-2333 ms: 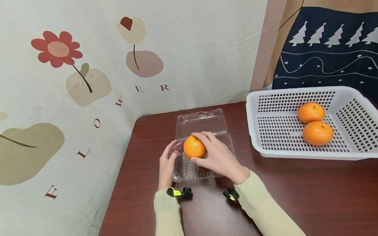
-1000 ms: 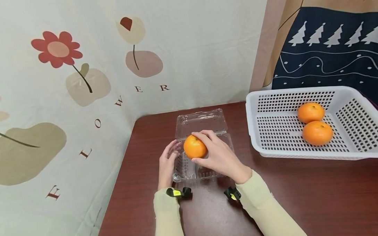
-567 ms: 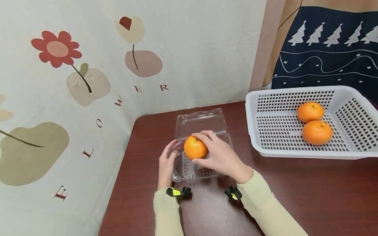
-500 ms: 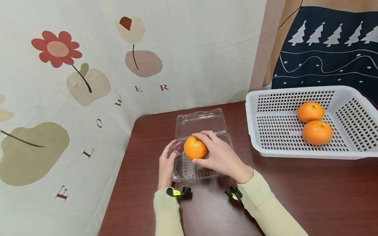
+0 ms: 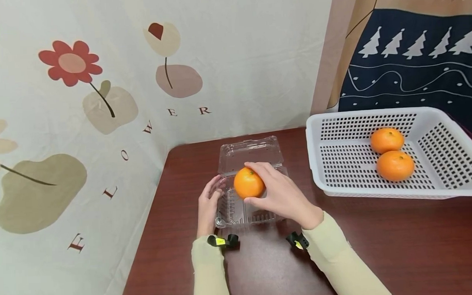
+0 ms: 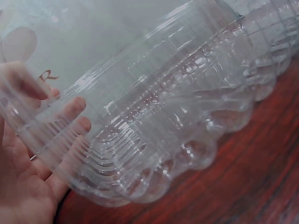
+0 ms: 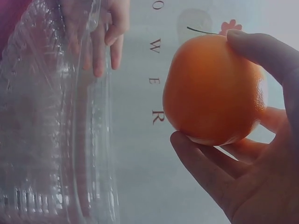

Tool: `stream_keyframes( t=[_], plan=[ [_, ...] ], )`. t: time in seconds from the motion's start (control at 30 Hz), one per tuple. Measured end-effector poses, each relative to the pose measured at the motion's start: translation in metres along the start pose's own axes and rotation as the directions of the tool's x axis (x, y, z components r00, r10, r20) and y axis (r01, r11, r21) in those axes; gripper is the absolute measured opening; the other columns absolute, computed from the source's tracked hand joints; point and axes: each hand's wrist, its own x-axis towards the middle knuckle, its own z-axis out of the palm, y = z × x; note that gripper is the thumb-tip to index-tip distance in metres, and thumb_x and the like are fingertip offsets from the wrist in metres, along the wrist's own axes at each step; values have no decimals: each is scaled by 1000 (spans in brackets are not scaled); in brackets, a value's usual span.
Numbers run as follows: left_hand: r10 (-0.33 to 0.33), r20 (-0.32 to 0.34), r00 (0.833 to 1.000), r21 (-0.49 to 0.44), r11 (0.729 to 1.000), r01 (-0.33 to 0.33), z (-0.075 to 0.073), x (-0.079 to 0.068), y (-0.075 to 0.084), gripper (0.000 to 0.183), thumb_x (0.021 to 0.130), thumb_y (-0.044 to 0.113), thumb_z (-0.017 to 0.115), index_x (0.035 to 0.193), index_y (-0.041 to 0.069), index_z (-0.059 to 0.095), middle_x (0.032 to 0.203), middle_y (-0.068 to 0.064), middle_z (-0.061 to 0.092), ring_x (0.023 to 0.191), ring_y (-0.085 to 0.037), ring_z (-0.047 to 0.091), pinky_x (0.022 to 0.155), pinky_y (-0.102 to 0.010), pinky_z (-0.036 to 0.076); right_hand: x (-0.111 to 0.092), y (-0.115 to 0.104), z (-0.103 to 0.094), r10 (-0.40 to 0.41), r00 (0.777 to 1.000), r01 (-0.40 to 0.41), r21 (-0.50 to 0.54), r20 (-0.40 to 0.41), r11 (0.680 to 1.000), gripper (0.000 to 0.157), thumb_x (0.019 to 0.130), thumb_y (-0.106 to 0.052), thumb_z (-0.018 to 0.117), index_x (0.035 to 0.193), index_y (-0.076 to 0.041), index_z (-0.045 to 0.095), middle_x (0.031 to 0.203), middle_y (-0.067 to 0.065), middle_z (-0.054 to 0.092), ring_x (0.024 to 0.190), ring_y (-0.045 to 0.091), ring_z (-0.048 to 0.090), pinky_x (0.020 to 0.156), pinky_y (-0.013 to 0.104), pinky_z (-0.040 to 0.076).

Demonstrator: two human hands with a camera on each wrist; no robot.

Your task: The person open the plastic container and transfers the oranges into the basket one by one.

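Note:
In the head view my right hand grips an orange between thumb and fingers, above a clear plastic clamshell container. The right wrist view shows this orange with the fingertips spread around its side. The container's lid is folded back, away from me. At the container's left side my left hand rests with gently bent fingers. Through the clear wall in the left wrist view its fingers show, close against the plastic.
On the right a white perforated basket holds two oranges, touching each other. Everything stands on a dark red-brown table. A patterned cloth hangs behind and to the left; a navy cloth hangs behind the basket.
My right hand and the orange in it have shifted slightly to the right over the container. The left hand, the container and the basket stay in place.

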Motion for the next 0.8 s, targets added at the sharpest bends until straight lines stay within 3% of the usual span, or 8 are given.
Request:
stream_keyframes(
  t=[0.37,0.8],
  plan=[
    [10,-5,1000,-26,1000,-10,0,3,-4,40,89,1,43,128,8,47,120,-8,56,113,-27,48,91,-43,40,-3,7,-14,-11,999,8,-56,-48,998,75,68,-49,69,133,-26,39,121,-4,42,91,11,51,69,33,48],
    [12,0,1000,-61,998,-12,1,2,-1,41,87,-2,43,128,5,46,122,-14,53,114,-31,46,91,-47,38,-3,16,-34,-46,996,36,-122,-81,992,73,68,-48,70,131,-25,42,119,-3,44,90,12,52,72,33,48]
  ],
)
